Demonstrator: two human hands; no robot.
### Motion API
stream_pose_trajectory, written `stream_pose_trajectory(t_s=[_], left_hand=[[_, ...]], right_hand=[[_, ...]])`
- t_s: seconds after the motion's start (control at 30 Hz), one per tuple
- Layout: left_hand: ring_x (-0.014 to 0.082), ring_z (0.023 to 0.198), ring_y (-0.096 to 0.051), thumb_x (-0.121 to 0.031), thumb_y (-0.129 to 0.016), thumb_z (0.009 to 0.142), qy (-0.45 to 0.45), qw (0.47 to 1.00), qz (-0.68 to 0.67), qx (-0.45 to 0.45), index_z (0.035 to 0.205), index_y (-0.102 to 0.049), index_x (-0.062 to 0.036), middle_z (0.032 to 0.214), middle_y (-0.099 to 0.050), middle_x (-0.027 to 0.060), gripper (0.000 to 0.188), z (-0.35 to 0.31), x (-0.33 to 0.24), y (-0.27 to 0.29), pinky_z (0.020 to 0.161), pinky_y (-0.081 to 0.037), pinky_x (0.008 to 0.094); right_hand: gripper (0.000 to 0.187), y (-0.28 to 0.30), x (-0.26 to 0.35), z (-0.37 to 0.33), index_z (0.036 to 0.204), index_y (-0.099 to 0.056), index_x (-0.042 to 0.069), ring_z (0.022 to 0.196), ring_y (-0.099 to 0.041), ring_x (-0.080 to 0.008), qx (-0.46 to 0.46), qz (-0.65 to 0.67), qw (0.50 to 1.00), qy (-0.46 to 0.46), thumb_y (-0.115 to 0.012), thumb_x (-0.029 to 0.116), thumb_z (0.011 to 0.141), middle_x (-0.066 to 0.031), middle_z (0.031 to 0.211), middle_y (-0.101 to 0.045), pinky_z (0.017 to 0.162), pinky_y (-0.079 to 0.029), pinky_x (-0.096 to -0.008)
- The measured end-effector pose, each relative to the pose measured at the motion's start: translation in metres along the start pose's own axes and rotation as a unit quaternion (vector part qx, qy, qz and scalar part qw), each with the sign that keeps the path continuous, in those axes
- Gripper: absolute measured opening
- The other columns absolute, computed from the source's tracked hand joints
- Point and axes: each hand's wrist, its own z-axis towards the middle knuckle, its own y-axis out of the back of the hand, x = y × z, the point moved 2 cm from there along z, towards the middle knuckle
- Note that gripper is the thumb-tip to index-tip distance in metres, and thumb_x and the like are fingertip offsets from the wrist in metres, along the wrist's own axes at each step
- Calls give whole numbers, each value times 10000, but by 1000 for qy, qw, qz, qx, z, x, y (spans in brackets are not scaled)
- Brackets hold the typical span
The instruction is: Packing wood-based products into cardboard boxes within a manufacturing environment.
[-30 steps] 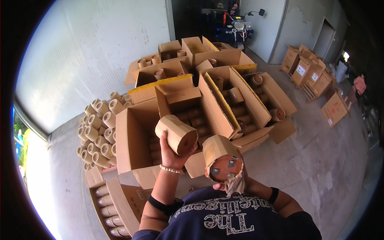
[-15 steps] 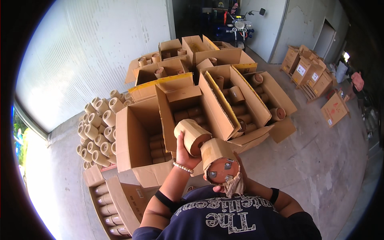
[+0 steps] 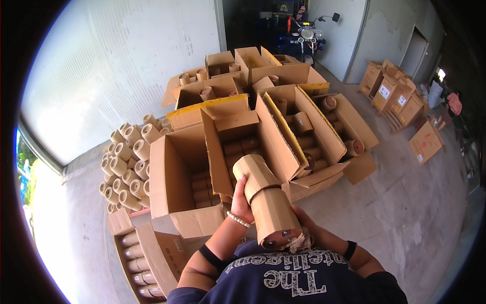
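- Nearest the dark shirt [image 3: 283, 273], a scrap of torn brown paper [image 3: 302, 242] hangs at the lower end of the near roll [image 3: 275, 218]; if it slips under the palm, the grip could slide and the roll drop
- The right hand [image 3: 304, 219] lies along the right side of the near roll, spread wide and seeming to carry its weight, with its fingertips hidden behind the cardboard
- The near roll sits just left of that hand, tilted, its reddish end with small metal pieces facing the person
- The two rolls appear to meet end to end; uneven pressure at that joint could twist them apart or crumple the wrapping, though whether they truly press together cannot be told
- The left hand [image 3: 241, 203], below a beaded bracelet [image 3: 238, 219], curls around the left side of the far roll [image 3: 254, 173], opened to its girth, so the roll lies up and to the right of the palm
- Past it stand the open boxes [image 3: 172, 169] with more rolls inside, a heap of pale rolls [image 3: 126, 169] to their left
- Farthest back, a motorcycle [image 3: 307, 35] stands by a doorway
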Motion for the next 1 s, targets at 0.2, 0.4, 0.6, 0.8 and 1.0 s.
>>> stream_pose_trajectory(t_s=[0.2,0.4,0.6,0.8,1.0], left_hand=[[289,1000,-508,-483,-475,780,-25,999,27,-6,1177,-404,-42,1101,-516,154,598,-6,-1,2,881,-393,423],[289,1011,-499,-490,-479,776,5,999,-13,39,1187,-393,-40,1114,-507,154,615,-9,4,-2,891,-384,416],[293,1001,-503,-499,-484,770,6,999,-17,40,1185,-395,-42,1108,-509,156,624,-8,7,-8,883,-392,417],[295,995,-506,-505,-490,761,26,998,-36,50,1187,-394,-43,1103,-513,155,635,-6,11,-1,877,-397,416],[291,967,-520,-544,-502,729,39,995,-77,47,1159,-429,-61,1080,-527,147,650,-5,11,-3,849,-415,424]], right_hand=[[647,-4,4,-6,1218,-380,24,999,-525,-252,55,55,996,-31,-497,481,774,-155,1143,-497,859,-427,-384],[608,-18,9,-12,1206,-376,5,955,-551,-207,77,25,996,-34,-446,469,818,-154,1102,-517,793,-477,-303],[631,2,11,-1,1217,-372,21,913,-573,-209,60,-13,998,1,-470,484,800,-156,1096,-524,728,-504,-305],[631,-3,9,-2,1217,-377,30,890,-579,-208,103,-18,994,20,-487,481,790,-151,1095,-528,707,-507,-310],[576,-32,18,-4,1182,-412,49,885,-577,-201,36,26,999,-14,-462,483,806,-128,1045,-549,708,-506,-308]])
